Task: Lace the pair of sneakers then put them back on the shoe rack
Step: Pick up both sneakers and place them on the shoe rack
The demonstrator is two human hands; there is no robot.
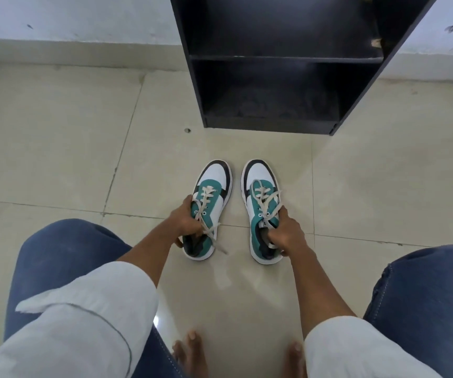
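Already both sneakers stood side by side on the tiled floor (356, 186) at the centre of the frame, toes toward the black shoe rack (274, 105) in the upper middle. The left hand (184, 222) was closed on the collar edge of the left sneaker (209, 208), fingers curled into the opening. The right hand (285, 230) gripped the right sneaker (260, 211) the same way, fingers tucked inside by the tongue and thumb over the outer rim.

The pale laces (206, 203) crossed through most eyelets of both shoes, though loose ends trailed off near the heels, so the lacing looked done or nearly so, untied.

These shoes should have been light, with stiff soles and soft, yielding uppers; nothing fragile. The collar was a sound place to hold, since the padded rim gives the fingers a hook and keeps the sole level. Dangling lace ends could have snagged on the rack's lower shelf (271, 113), which appeared free to receive the pair.
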